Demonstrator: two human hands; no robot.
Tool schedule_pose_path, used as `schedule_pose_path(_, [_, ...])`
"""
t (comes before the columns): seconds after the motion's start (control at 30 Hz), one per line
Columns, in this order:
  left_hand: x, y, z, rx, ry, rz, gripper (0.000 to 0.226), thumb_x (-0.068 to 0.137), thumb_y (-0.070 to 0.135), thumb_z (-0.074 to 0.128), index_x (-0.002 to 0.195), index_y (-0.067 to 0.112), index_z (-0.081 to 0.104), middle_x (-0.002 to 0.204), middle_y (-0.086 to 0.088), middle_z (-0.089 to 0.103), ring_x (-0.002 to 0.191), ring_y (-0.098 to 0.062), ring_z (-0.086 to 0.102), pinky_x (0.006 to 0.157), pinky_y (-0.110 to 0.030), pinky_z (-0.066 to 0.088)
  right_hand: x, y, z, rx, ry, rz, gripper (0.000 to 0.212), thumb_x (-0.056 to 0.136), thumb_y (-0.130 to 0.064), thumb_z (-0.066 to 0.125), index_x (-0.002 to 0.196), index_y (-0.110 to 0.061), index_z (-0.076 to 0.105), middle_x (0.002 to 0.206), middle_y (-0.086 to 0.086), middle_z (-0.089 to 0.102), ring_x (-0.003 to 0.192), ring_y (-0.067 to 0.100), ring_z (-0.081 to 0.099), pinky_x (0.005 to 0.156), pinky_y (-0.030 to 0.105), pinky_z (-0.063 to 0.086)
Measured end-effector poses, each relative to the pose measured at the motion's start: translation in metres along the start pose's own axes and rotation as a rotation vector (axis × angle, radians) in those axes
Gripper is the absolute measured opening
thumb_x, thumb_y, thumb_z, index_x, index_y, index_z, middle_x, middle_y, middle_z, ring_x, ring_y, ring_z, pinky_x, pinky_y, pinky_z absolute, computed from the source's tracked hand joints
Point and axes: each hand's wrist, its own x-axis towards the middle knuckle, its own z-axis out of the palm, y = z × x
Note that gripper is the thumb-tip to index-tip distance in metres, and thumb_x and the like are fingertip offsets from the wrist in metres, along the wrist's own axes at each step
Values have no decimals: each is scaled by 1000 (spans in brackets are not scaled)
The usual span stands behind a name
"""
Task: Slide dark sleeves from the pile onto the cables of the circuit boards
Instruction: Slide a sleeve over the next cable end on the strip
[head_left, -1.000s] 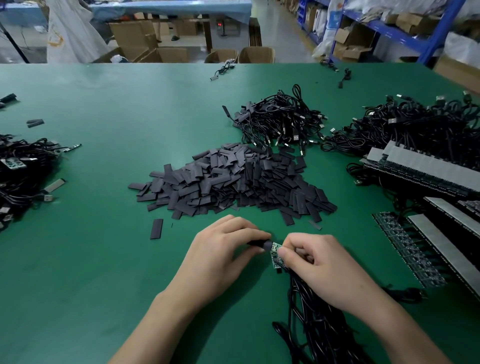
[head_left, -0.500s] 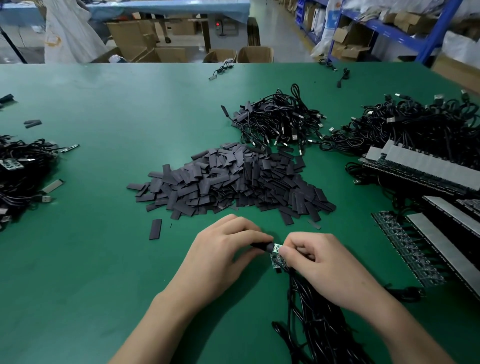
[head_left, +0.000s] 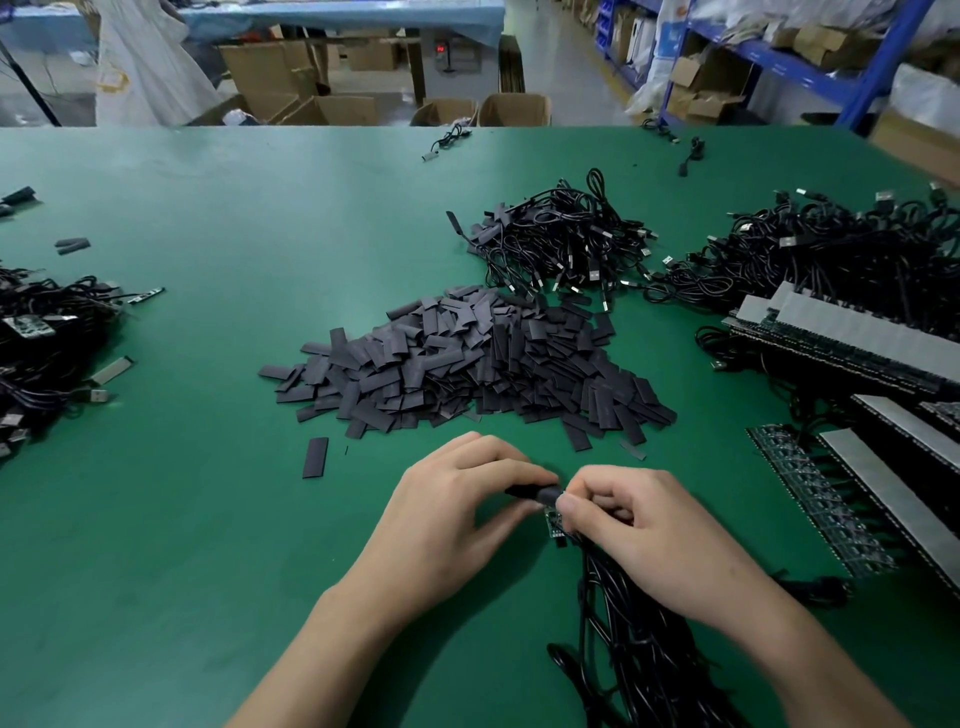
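A big pile of flat dark sleeves (head_left: 467, 358) lies in the middle of the green table (head_left: 208, 519). Just in front of it, my left hand (head_left: 447, 525) pinches one dark sleeve (head_left: 535, 491) between thumb and fingers. My right hand (head_left: 649, 535) holds a small green circuit board (head_left: 554, 522) with its black cable, the fingertips touching the sleeve's right end. A bundle of black cables (head_left: 639, 639) trails from under my right hand toward the near edge. The board's far end is hidden by my fingers.
Heaps of black USB cables lie behind the pile (head_left: 566, 239) and at the far right (head_left: 841, 254). Rows of boards with grey strips (head_left: 852, 343) fill the right side. More cabled boards (head_left: 41, 348) lie at the left edge. One loose sleeve (head_left: 315, 457) lies apart.
My hands have drawn closer together; the sleeve in my left hand now meets my right fingertips above the board. Nothing else on the table moved.
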Motion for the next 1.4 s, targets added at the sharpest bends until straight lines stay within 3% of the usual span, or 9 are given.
schedule_pose_path(0.1, [0,-2,-2,1,30,-35,18,92,25,77,110,28,76,102,17,68,96,-6,63,83,-30,54,0,-1,-3,-45,79,-15,11,89,-49,67,87,-39,67,74,-16,59,65,3,52,62,20,41])
schedule_pose_path(0.2, [0,-2,-2,-7,71,-68,18,91,26,77,109,27,77,102,16,68,95,-5,63,83,-31,54,-1,-1,-9,-142,151,-60,13,85,-49,67,78,-37,65,87,-17,63,88,7,58,77,25,46])
schedule_pose_path(0.33, [0,-4,-1,-10,93,-41,18,91,24,77,109,25,78,101,15,68,94,-7,64,81,-31,54,-1,-1,-9,-41,157,-13,14,89,-44,67,79,-35,67,80,-12,69,73,5,62,70,25,48])
schedule_pose_path(0.43, [0,-3,-1,0,84,3,18,92,23,77,110,23,77,101,13,68,94,-10,64,81,-32,54,-2,-4,-7,-25,118,-9,15,96,-38,65,82,-32,65,71,-15,70,47,5,40,52,25,37])
schedule_pose_path(0.77, [1,0,4,4,68,122,18,97,29,71,111,20,77,101,10,69,92,-12,64,80,-31,53,-1,-2,-5,53,29,19,17,95,-38,67,81,-28,66,60,-12,57,53,2,42,55,21,36])
schedule_pose_path(0.9, [1,-1,3,7,78,117,18,96,27,73,111,20,77,102,10,70,93,-12,64,81,-31,53,0,-2,-6,56,27,27,14,94,-40,68,81,-33,69,63,-13,61,54,0,47,57,19,40])
schedule_pose_path(1.07, [1,-1,4,-31,156,16,28,89,33,80,114,22,78,105,12,70,97,-7,65,86,-25,53,0,-5,-12,74,34,13,17,95,-35,68,79,-31,70,63,-10,66,54,-2,52,57,14,41])
schedule_pose_path(1.23, [0,2,7,-140,313,-129,33,79,33,85,109,22,79,95,14,72,83,-6,68,74,-20,51,0,-6,-11,118,21,33,17,98,-32,66,83,-33,74,69,-9,72,63,-2,60,64,12,41])
schedule_pose_path(1.4, [1,7,12,-143,298,-145,36,82,26,82,118,21,78,97,14,74,81,-4,67,71,-22,52,1,-6,-8,151,40,55,20,99,-31,67,81,-36,73,73,-8,75,68,1,63,73,30,49])
